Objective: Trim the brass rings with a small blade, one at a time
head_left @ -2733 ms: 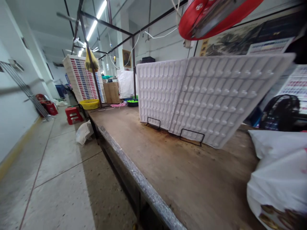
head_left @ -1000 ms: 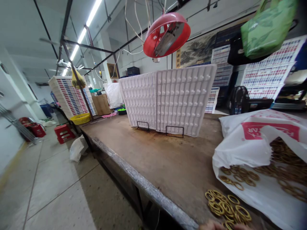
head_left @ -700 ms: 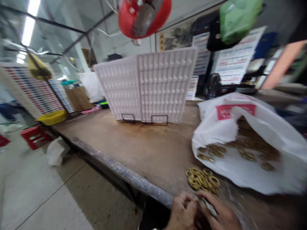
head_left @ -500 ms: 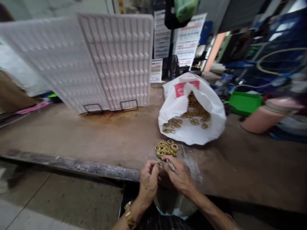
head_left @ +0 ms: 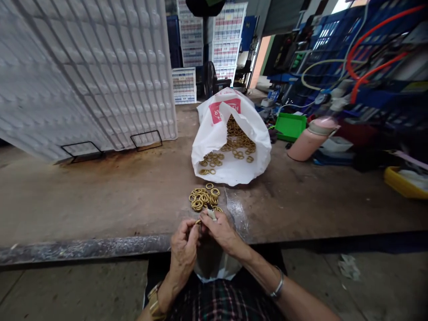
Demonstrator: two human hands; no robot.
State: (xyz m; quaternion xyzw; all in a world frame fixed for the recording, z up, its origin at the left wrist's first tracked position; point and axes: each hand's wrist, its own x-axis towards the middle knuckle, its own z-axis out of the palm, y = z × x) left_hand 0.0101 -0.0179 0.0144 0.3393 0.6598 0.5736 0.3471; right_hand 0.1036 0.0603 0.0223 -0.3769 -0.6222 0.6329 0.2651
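Note:
Near the table's front edge my left hand [head_left: 183, 245] pinches a small brass ring [head_left: 198, 222]. Close beside it, my right hand [head_left: 220, 232] is closed around a small tool [head_left: 211, 211] with a pale body and a dark tip; its fingers also reach the ring. Just beyond both hands lies a loose pile of brass rings [head_left: 200, 198] on the brown table [head_left: 133, 191]. Behind the pile, a white sack [head_left: 230, 171] lies with its mouth open towards me, and many more brass rings [head_left: 239, 138] show inside.
Large white ribbed panels [head_left: 127, 80] stand at the left in black wire holders [head_left: 147, 140]. Right of the sack are a green tray [head_left: 290, 126], a pink bottle [head_left: 309, 140] and a yellow tray [head_left: 404, 183]. White crates [head_left: 227, 49] and a fan [head_left: 210, 80] are behind.
The view has turned to the right, so the scene sits further left. My hands remain together at the table edge, and the small tool now points up with its dark tip visible.

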